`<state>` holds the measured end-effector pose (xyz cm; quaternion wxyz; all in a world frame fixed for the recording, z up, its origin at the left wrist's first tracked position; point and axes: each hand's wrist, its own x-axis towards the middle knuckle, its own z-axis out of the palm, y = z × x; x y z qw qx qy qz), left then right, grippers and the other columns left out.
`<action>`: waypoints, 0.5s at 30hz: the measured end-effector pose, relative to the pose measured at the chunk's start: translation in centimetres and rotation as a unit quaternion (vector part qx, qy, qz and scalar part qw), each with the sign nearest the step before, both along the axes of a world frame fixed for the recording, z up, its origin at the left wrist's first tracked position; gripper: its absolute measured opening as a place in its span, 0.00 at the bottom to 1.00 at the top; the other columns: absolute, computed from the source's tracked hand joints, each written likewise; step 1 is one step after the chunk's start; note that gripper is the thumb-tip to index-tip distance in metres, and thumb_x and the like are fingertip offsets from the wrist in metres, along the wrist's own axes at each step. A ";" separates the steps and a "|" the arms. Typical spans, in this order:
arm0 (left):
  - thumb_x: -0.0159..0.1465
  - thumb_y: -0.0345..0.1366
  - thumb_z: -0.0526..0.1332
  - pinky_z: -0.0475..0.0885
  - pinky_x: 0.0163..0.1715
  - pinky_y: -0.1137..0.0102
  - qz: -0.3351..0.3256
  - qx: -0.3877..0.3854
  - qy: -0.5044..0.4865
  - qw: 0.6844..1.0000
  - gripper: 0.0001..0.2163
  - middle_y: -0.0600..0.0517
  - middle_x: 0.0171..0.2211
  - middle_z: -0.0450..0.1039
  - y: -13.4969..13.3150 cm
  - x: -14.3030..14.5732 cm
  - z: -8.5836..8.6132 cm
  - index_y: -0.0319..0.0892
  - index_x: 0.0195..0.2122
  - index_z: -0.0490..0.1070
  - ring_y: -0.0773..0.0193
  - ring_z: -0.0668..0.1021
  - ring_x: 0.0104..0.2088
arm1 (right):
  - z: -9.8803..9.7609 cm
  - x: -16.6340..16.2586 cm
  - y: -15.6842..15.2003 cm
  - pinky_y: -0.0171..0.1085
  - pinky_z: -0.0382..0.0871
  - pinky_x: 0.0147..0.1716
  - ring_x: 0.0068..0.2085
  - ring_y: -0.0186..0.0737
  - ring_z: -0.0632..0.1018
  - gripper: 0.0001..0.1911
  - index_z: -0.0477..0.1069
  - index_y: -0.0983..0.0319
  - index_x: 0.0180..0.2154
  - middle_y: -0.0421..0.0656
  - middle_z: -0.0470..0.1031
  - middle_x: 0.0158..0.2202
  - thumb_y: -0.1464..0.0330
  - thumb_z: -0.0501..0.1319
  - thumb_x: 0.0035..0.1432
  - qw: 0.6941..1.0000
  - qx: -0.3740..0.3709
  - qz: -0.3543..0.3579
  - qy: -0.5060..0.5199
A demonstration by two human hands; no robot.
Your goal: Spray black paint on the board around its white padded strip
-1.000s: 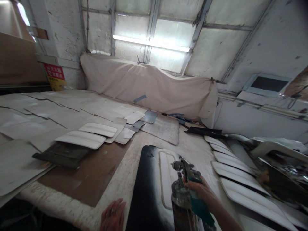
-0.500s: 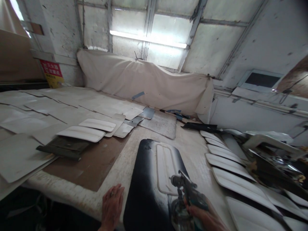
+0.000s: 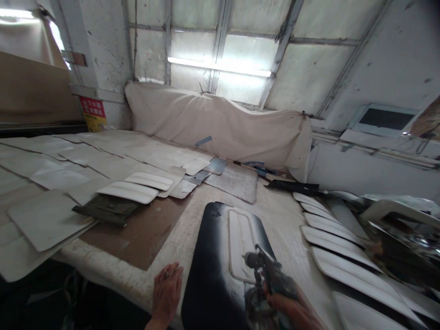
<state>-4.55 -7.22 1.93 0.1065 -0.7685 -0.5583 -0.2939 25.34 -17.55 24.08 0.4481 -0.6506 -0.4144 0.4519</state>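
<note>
My right hand [image 3: 294, 311] is closed around a metal spray gun [image 3: 266, 279] with a cup hanging under it, at the bottom of the view. The gun's nozzle points left over a long black panel [image 3: 213, 270] lying on the table. A white raised rectangle [image 3: 240, 243] on that panel is partly coated. My left hand [image 3: 167, 293] rests flat on the table's front edge just left of the panel, fingers stretched out, a ring on one finger.
A row of white-coated panels [image 3: 330, 238] lies to the right, two more [image 3: 137, 188] to the left beside a dark piece [image 3: 106, 208]. White sheets [image 3: 48, 220] and brown board [image 3: 137, 233] cover the table. A cloth [image 3: 220, 123] drapes along the back wall.
The view has shifted slightly right and up. My left hand slid a little right along the table edge. The spray gun stays over the black panel's near end.
</note>
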 end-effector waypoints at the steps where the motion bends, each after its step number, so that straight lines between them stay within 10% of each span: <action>1: 0.59 0.33 0.54 0.61 0.44 0.64 0.001 0.005 0.000 1.000 0.12 0.54 0.45 0.73 0.0 0.0 0.0 0.50 0.42 0.71 0.59 0.72 0.46 | 0.7 -0.1 1.1 0.37 0.63 0.30 0.27 0.37 0.69 0.10 0.72 0.63 0.24 0.40 0.70 0.22 0.66 0.60 0.34 1.000 0.011 0.005 -0.007; 9: 0.58 0.32 0.54 0.63 0.42 0.65 0.004 0.068 0.019 0.997 0.12 0.55 0.42 0.75 0.4 -0.5 -0.4 0.49 0.40 0.72 0.59 0.73 0.44 | 2.7 -0.1 10.1 0.36 0.60 0.24 0.23 0.35 0.67 0.07 0.67 0.63 0.22 0.37 0.65 0.19 0.67 0.56 0.34 0.997 0.041 0.027 -0.058; 15: 0.57 0.31 0.55 0.63 0.43 0.65 0.005 0.062 0.047 0.997 0.13 0.56 0.43 0.75 0.4 -0.7 -0.7 0.49 0.42 0.71 0.60 0.73 0.44 | 1.5 0.1 11.0 0.36 0.59 0.24 0.23 0.35 0.66 0.08 0.67 0.63 0.22 0.37 0.65 0.19 0.67 0.56 0.34 0.997 0.034 0.051 -0.052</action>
